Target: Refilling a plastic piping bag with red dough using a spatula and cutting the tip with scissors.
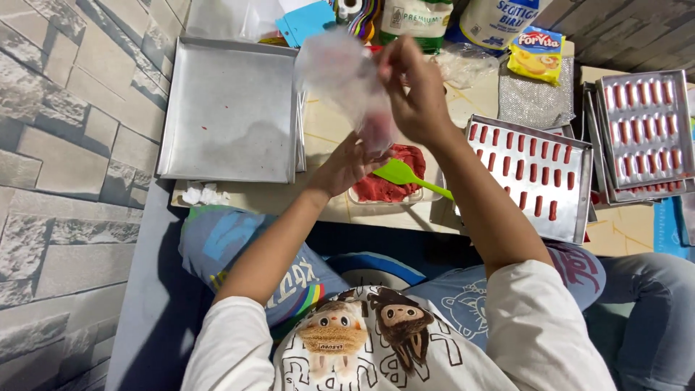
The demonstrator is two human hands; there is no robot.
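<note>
Both my hands hold a clear plastic piping bag [344, 76] smeared with red dough. My right hand [413, 90] grips the bag's upper part, fingers pinched on the plastic. My left hand [347, 165] clasps the lower tip end, just above a clear container of red dough [387, 187]. A green spatula [405, 176] lies across that container. To the right sits a metal tray [572, 217] lined with rows of short red dough sticks.
An empty metal baking tray [232, 108] lies at the left. More trays of red sticks [644, 130] are stacked at the far right. Packets and bags [536, 54] crowd the back edge. Crumpled tissue [204, 194] lies near the table's front-left edge.
</note>
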